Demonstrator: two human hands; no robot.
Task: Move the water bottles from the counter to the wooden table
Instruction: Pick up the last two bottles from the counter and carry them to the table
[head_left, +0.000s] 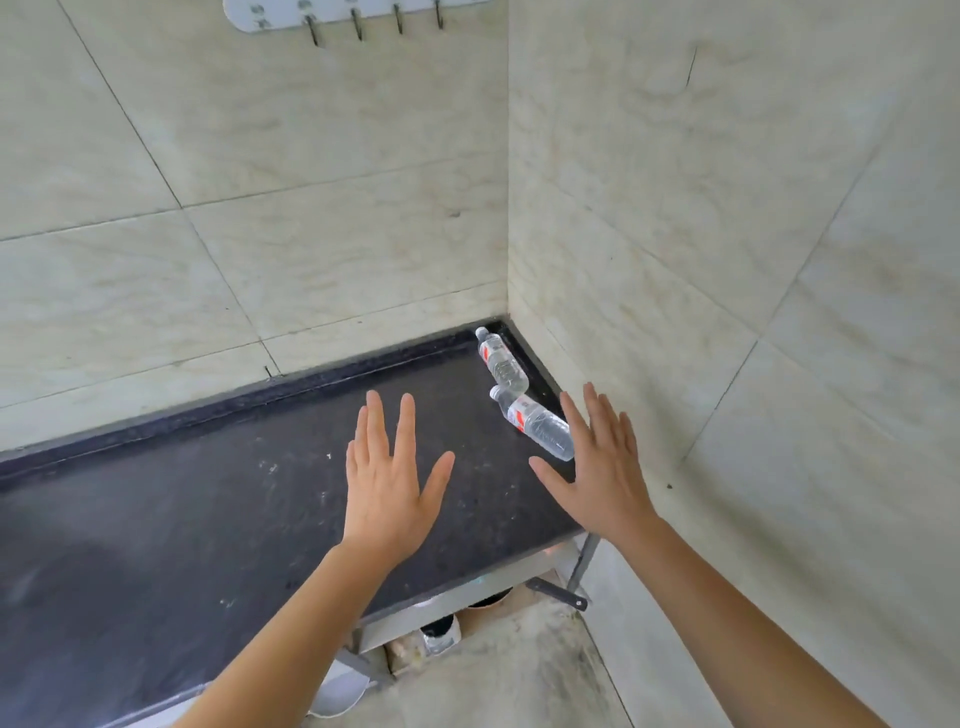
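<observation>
Our left hand (387, 486) and right hand (597, 467) hover flat with fingers spread, holding nothing. Two clear plastic water bottles (540, 426) lie on their sides in the dark stone counter's (208, 519) far corner. A careless reach could roll them away.

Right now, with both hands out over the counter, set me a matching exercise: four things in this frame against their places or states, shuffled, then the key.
Things
1. far water bottle
2. near water bottle
3. left hand
4. hook rack

Places or states
A. fixed to the tiled wall, top of view
B. lying in the back corner of the black counter
C. open, fingers spread, holding nothing
D. lying with its base beside the right hand

Pairs: 1-B, 2-D, 3-C, 4-A
</observation>
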